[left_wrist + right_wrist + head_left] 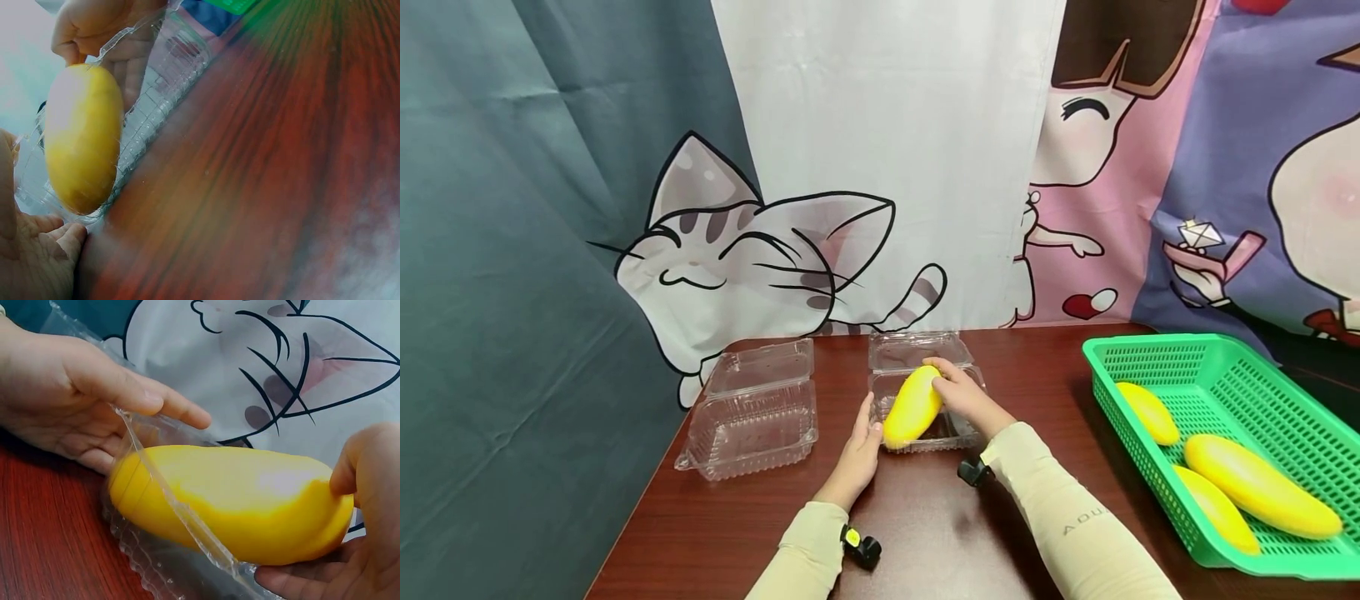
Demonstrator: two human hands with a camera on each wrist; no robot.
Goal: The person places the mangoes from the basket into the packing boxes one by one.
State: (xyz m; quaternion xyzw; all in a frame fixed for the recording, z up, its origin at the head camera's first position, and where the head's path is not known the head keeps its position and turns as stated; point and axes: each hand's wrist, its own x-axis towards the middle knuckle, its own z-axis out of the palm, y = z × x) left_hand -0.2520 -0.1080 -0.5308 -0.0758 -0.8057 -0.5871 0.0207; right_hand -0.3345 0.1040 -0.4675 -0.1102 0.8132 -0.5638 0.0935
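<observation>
My right hand (961, 394) grips a yellow mango (913, 407) by its far end, thumb on one side and fingers on the other. The mango sits tilted, its near end low inside a clear plastic clamshell box (181, 515) with the lid raised. At the box's left side is my left hand (859, 454), fingers fairly straight along the wall and thumb close to the rim corner. In the right wrist view the left hand (81, 394) is beside the mango's near end, and a clear rim crosses in front of the fruit.
Another opened clear clamshell box (752, 425) stands to the left on the brown wooden table (917, 533). A green plastic basket (1150, 492) at the right holds several yellow mangoes (1262, 483). A cartoon-printed curtain (887, 167) hangs behind the table.
</observation>
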